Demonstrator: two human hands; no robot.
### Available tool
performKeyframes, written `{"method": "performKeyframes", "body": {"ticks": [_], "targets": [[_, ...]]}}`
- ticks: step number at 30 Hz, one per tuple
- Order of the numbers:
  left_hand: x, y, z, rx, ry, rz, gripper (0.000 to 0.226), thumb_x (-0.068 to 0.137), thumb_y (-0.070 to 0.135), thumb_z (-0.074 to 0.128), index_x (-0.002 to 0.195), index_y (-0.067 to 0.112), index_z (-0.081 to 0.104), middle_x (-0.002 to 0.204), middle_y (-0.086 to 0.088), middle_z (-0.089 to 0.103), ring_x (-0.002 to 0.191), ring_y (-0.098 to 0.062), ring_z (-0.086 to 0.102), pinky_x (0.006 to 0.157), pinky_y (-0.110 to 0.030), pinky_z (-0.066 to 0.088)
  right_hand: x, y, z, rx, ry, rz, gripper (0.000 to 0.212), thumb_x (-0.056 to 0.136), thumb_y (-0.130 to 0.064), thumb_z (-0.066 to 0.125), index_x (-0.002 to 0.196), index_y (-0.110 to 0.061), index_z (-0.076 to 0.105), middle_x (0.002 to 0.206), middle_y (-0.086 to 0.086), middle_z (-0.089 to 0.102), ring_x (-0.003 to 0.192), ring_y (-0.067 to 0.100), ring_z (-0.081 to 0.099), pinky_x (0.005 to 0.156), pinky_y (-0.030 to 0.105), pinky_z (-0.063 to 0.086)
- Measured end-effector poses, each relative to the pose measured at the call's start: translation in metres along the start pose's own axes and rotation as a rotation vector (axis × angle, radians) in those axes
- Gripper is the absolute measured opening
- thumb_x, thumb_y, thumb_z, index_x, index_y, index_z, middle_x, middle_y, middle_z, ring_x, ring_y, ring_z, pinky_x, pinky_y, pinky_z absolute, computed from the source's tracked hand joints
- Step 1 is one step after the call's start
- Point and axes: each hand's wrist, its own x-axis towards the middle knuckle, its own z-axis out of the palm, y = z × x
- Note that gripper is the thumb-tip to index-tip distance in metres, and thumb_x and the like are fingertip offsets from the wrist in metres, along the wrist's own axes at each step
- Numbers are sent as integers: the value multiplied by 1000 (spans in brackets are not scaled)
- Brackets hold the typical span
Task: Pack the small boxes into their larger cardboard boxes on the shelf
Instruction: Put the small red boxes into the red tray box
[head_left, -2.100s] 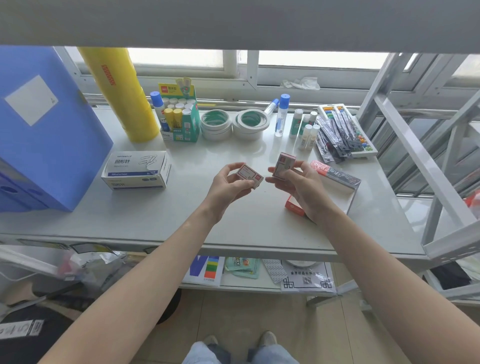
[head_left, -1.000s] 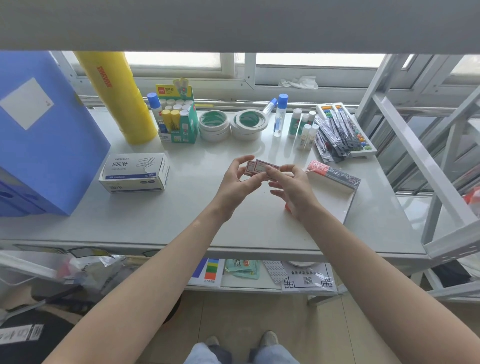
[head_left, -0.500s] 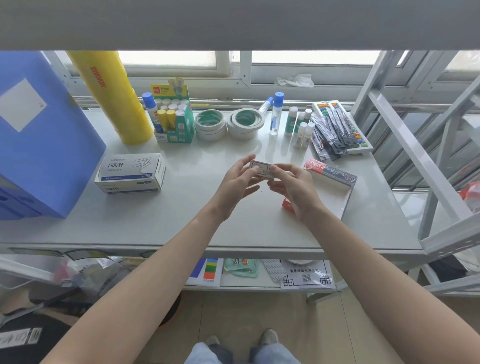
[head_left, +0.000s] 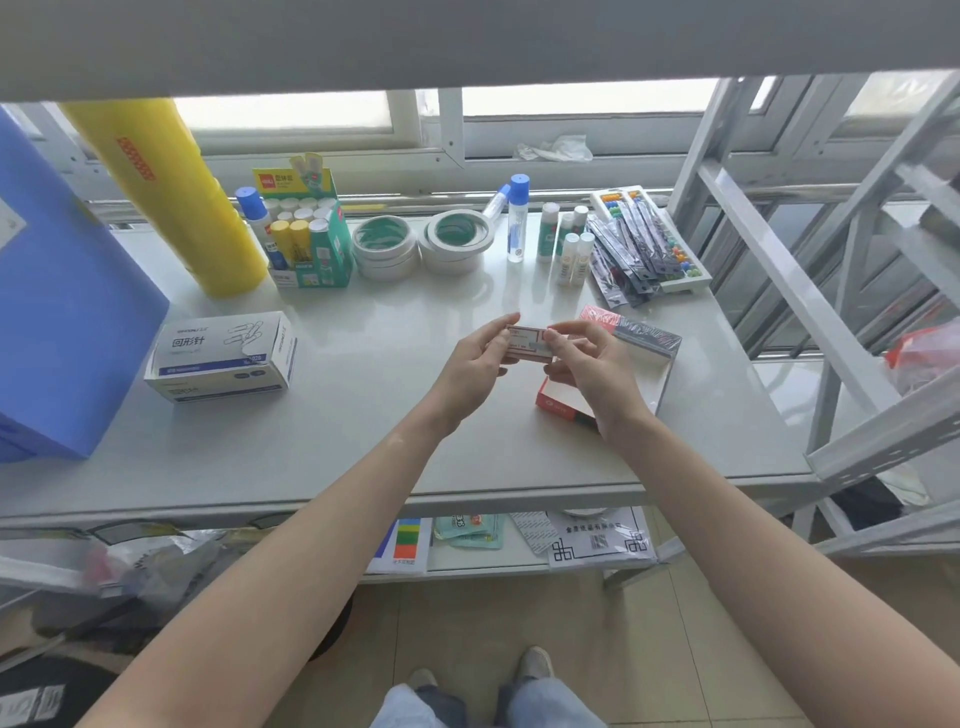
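Note:
Over the middle of the white shelf (head_left: 363, 426), both hands hold small red-and-white boxes (head_left: 527, 343) pressed together as a stack. My left hand (head_left: 475, 364) grips the stack's left end, my right hand (head_left: 592, 366) its right end. Under my right hand lies an open red cardboard box (head_left: 558, 405) with a white inside, its flap with a dark wrapped edge (head_left: 641, 332) standing up behind. How many small boxes are in the stack I cannot tell. A closed white and blue paper-clip carton (head_left: 223, 356) sits at the left.
A big blue folder box (head_left: 57, 312) stands at the far left, a yellow roll (head_left: 171, 197) behind it. Along the back are a glue-stick display box (head_left: 306, 234), tape rolls (head_left: 421, 244), glue bottles (head_left: 517, 218) and a tray of packaged pens (head_left: 644, 249). Metal rack struts rise at the right.
Earlier each hand held one small box apart from the other. The hands have come together and the boxes are now stacked flat between them.

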Motion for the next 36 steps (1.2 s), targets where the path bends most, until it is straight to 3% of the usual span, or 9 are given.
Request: {"method": "performKeyframes", "body": {"ticks": [3, 6, 12, 16, 19, 22, 26, 31, 36], "targets": [[4, -1, 10, 6, -15, 5, 37, 102, 17, 33, 137, 16, 45, 114, -4, 56, 98, -17, 56, 81, -18, 47, 2, 2, -11, -47, 14, -24, 9, 89, -20, 62, 95, -13, 60, 81, 6, 61, 61, 14, 60, 68, 23, 55], [8, -2, 18, 20, -29, 17, 34, 102, 18, 34, 131, 16, 50, 109, -5, 58, 97, -17, 56, 80, -17, 47, 3, 7, -21, -102, 38, -33, 12, 89, -24, 61, 97, -15, 60, 83, 8, 62, 64, 17, 62, 71, 30, 55], [16, -3, 35, 21, -44, 20, 31, 101, 15, 36, 125, 10, 55, 105, -6, 61, 88, -12, 57, 73, -6, 46, 4, 15, -39, -574, 34, -297, 41, 81, -29, 69, 118, -15, 57, 111, 3, 57, 96, 16, 56, 78, 21, 41], [18, 0, 47, -39, -55, -39, 32, 101, 16, 37, 132, 9, 44, 97, -9, 63, 88, -16, 58, 82, -17, 48, 6, 18, -47, -867, 4, -449, 46, 77, -23, 71, 120, -13, 57, 116, 5, 60, 108, 23, 53, 87, 23, 36], [20, 1, 58, -21, -64, -85, 26, 101, 20, 38, 123, 8, 42, 89, -5, 63, 87, -17, 56, 82, -20, 46, 7, 15, -52, -919, 9, -455, 42, 78, -17, 69, 117, -10, 58, 114, 9, 63, 108, 28, 55, 90, 31, 40], [23, -1, 64, 32, -61, -104, 17, 101, 22, 37, 111, 9, 43, 97, -9, 63, 90, -19, 57, 84, -28, 43, 5, 13, -57, -935, 3, -465, 37, 78, -14, 68, 115, -9, 61, 110, 11, 65, 104, 30, 58, 88, 35, 43], [28, 0, 66, 314, 53, 41, 25, 99, 22, 40, 110, 3, 54, 103, -7, 62, 92, -18, 54, 69, -13, 35, 10, 15, -65, -948, 32, -404, 38, 80, -15, 67, 117, -9, 61, 111, 11, 65, 106, 30, 58, 88, 33, 41], [40, -9, 63, 557, 13, 87, 29, 91, 10, 51, 119, 7, 56, 124, -13, 57, 114, -27, 54, 96, -28, 41, 18, 20, -72, -964, 51, -282, 40, 80, -15, 68, 118, -8, 61, 112, 13, 64, 106, 32, 58, 89, 35, 41], [39, -15, 63, 592, -23, 20, 46, 85, 0, 46, 128, 12, 55, 129, -11, 57, 89, -26, 64, 94, -32, 47, 26, 25, -72, -998, 40, -235, 38, 81, -17, 66, 118, -8, 61, 113, 15, 64, 107, 32, 58, 88, 33, 41]]}}
